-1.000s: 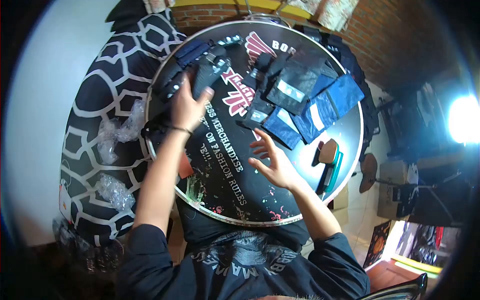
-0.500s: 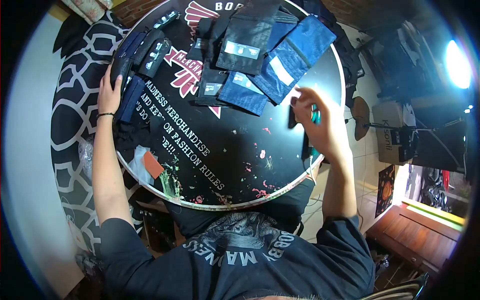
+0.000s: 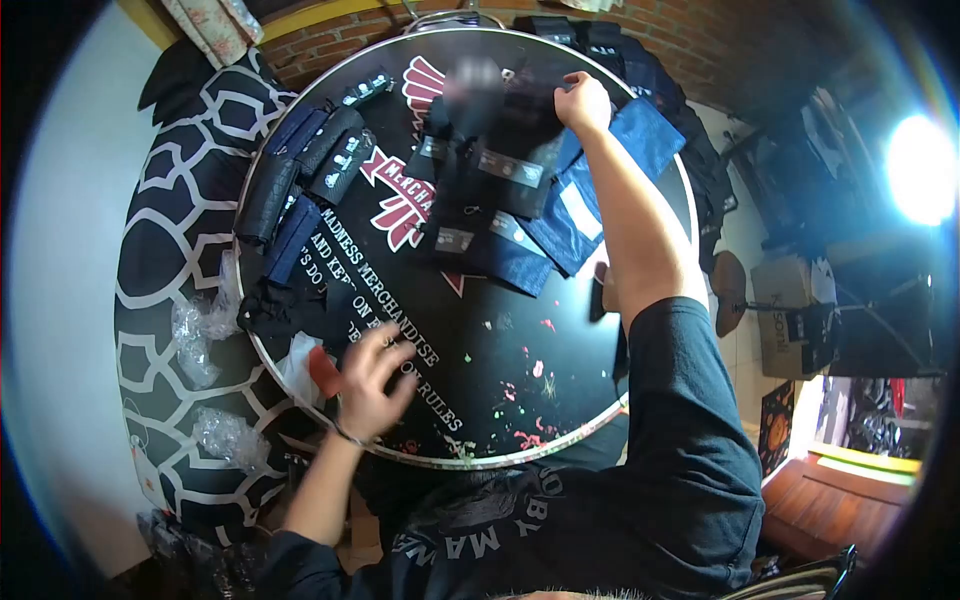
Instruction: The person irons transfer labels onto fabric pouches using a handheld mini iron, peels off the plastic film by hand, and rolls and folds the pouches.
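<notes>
My right hand (image 3: 584, 102) reaches to the far side of the round table. Its fingers are closed on the edge of a black fabric piece (image 3: 530, 110), which is partly smeared by motion. Under and near it lie more black pieces with pale labels (image 3: 512, 168) and blue pieces (image 3: 578, 212), overlapping in a pile. My left hand (image 3: 375, 388) hovers over the near left of the table with fingers apart, holding nothing. Beside it are a small orange piece (image 3: 324, 372) and a white plastic bag (image 3: 298, 368).
Folded black and blue bundles (image 3: 342, 165) line the left of the round table (image 3: 500, 400). Crumpled clear plastic (image 3: 230, 440) lies on the patterned surface to the left. A cardboard box (image 3: 785, 320) stands at the right. Dark cloth is heaped behind the table.
My left hand has left the folded bundles and moved toward me. My right hand has gone from the table's right side to the far pile and taken hold of a black piece. The view has shifted.
</notes>
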A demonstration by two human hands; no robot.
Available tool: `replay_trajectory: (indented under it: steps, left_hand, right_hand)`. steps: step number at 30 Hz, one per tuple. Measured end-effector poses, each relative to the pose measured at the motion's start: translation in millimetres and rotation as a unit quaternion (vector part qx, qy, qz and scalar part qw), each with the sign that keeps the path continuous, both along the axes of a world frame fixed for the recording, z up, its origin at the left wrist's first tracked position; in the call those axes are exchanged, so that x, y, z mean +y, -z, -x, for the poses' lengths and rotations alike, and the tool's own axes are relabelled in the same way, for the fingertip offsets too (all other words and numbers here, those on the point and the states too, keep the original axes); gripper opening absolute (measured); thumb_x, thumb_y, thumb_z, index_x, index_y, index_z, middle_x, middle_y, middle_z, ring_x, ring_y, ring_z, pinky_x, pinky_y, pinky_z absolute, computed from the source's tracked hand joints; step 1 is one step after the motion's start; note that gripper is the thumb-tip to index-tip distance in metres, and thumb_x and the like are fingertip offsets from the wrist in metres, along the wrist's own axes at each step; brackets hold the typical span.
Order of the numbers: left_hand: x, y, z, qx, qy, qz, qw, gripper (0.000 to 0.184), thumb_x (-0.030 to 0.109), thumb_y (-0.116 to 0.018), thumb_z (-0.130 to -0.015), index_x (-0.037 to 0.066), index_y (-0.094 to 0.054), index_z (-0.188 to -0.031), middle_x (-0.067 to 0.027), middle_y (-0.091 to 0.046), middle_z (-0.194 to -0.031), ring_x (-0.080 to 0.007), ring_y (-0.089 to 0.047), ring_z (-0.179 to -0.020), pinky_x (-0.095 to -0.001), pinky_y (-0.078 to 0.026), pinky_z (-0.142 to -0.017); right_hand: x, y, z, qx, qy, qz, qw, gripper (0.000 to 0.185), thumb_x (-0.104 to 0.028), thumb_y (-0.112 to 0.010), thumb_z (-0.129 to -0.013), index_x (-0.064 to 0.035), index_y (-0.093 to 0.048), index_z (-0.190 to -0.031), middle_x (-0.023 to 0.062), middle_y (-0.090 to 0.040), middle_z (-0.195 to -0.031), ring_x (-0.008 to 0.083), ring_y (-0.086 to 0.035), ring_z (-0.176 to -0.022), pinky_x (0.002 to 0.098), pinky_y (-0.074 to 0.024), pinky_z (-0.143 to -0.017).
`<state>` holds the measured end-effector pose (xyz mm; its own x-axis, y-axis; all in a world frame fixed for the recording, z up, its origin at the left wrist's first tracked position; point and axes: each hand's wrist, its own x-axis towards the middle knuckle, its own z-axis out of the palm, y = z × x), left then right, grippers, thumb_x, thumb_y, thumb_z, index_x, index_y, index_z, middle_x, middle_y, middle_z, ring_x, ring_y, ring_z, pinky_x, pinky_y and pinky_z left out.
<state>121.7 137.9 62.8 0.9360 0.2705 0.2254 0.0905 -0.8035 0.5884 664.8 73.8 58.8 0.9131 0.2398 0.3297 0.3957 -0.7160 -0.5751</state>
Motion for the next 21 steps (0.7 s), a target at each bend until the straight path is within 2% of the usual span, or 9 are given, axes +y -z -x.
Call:
replay_trajectory:
  steps: [3, 4, 8, 10, 13, 15, 18, 20, 21]
  left_hand:
    - [-37, 23, 18, 0.058, -0.004, 0.064, 0.996, 0.052, 0.009, -0.081, -0.076, 0.007, -0.068, -0.127, -0.0190, -0.050, -0.150, -0.0425, -0.044, -0.144, -0.0502, -0.037, -0.119]
    - [-42, 31, 22, 0.068, -0.020, 0.111, 0.991, 0.056, 0.015, -0.083, -0.076, 0.009, -0.066, -0.129, -0.0190, -0.047, -0.152, -0.0430, -0.040, -0.147, -0.0551, -0.034, -0.120]
    - [-45, 53, 26, 0.059, -0.005, 0.057, 0.997, 0.062, 0.030, -0.087, -0.072, 0.011, -0.065, -0.127, -0.0198, -0.048, -0.150, -0.0436, -0.041, -0.146, -0.0639, -0.030, -0.119]
    - [-44, 54, 26, 0.051, -0.008, 0.074, 0.996, 0.062, 0.029, -0.087, -0.072, 0.011, -0.065, -0.127, -0.0197, -0.048, -0.149, -0.0436, -0.041, -0.145, -0.0634, -0.031, -0.119]
    - [-39, 49, 24, 0.047, -0.008, 0.091, 0.995, 0.062, 0.031, -0.086, -0.072, 0.012, -0.065, -0.127, -0.0201, -0.050, -0.148, -0.0438, -0.043, -0.143, -0.0616, -0.031, -0.119]
    - [-37, 48, 24, 0.057, -0.006, 0.104, 0.993, 0.061, 0.033, -0.085, -0.073, 0.010, -0.066, -0.127, -0.0206, -0.050, -0.148, -0.0437, -0.042, -0.143, -0.0602, -0.031, -0.119]
    - [-35, 45, 24, 0.058, -0.007, 0.106, 0.993, 0.061, 0.036, -0.084, -0.074, 0.009, -0.067, -0.126, -0.0212, -0.050, -0.148, -0.0434, -0.042, -0.144, -0.0590, -0.031, -0.120]
    - [-34, 46, 24, 0.053, -0.005, 0.109, 0.993, 0.060, 0.036, -0.083, -0.075, 0.008, -0.068, -0.126, -0.0215, -0.050, -0.149, -0.0433, -0.042, -0.144, -0.0589, -0.031, -0.120]
    - [-35, 46, 25, 0.053, -0.003, 0.110, 0.993, 0.060, 0.036, -0.083, -0.075, 0.007, -0.069, -0.125, -0.0218, -0.049, -0.149, -0.0432, -0.042, -0.144, -0.0587, -0.030, -0.120]
  right_hand:
    - [39, -6, 12, -0.051, -0.144, 0.013, 0.988, 0.028, -0.023, -0.070, -0.085, -0.0082, -0.077, -0.108, 0.0149, -0.078, -0.100, 0.0305, -0.075, -0.099, 0.0404, -0.0580, -0.089]
    - [55, -8, 21, -0.043, -0.211, 0.007, 0.976, 0.025, -0.021, -0.068, -0.088, -0.0072, -0.077, -0.108, 0.0162, -0.077, -0.102, 0.0311, -0.075, -0.097, 0.0403, -0.0583, -0.087]
    - [128, 6, 39, -0.021, -0.354, 0.066, 0.933, 0.033, -0.031, -0.071, -0.089, -0.0062, -0.077, -0.111, 0.0193, -0.077, -0.105, 0.0332, -0.074, -0.101, 0.0385, -0.0580, -0.088]
    - [152, 2, 52, -0.020, -0.284, 0.365, 0.887, 0.053, -0.045, -0.076, -0.079, -0.0045, -0.076, -0.113, 0.0205, -0.076, -0.108, 0.0344, -0.073, -0.105, 0.0404, -0.0565, -0.091]
    - [181, 3, 45, 0.101, -0.312, 0.439, 0.837, 0.068, -0.054, -0.078, -0.068, -0.0033, -0.076, -0.114, 0.0202, -0.075, -0.115, 0.0347, -0.070, -0.111, 0.0417, -0.0534, -0.096]
    - [186, -2, 42, 0.117, -0.368, 0.448, 0.806, 0.072, -0.047, -0.083, -0.062, -0.0035, -0.073, -0.119, 0.0194, -0.073, -0.117, 0.0347, -0.070, -0.106, 0.0404, -0.0537, -0.095]
    - [174, -12, 50, 0.077, -0.408, 0.410, 0.812, 0.075, -0.039, -0.086, -0.059, -0.0074, -0.069, -0.125, 0.0183, -0.074, -0.113, 0.0325, -0.070, -0.107, 0.0400, -0.0543, -0.094]
    - [165, -30, 61, 0.006, -0.455, 0.301, 0.838, 0.075, -0.036, -0.089, -0.058, -0.0069, -0.066, -0.124, 0.0169, -0.073, -0.117, 0.0310, -0.068, -0.112, 0.0382, -0.0537, -0.095]
    - [160, -40, 66, 0.017, -0.462, 0.218, 0.860, 0.069, -0.030, -0.091, -0.062, -0.0022, -0.066, -0.120, 0.0154, -0.072, -0.121, 0.0305, -0.067, -0.115, 0.0409, -0.0485, -0.105]
